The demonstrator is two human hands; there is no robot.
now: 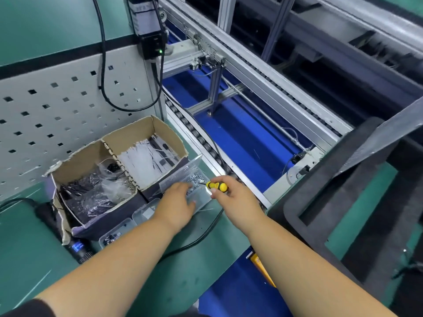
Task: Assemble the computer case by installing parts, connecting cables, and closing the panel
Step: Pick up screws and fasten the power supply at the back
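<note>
Gripped a yellow-handled screwdriver (217,186) in curled right hand (233,195) fingers, tip toward the screws (194,178). Reached with left hand (178,202), fingers extended, blurred, into the clear plastic tray (180,181) holding those screws. Sat beside a divided cardboard box (114,172) on the green bench (34,248).

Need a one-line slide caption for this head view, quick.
Left hand reaches into a clear screw tray while the right hand grips a yellow-handled screwdriver beside the cardboard parts box.
</note>
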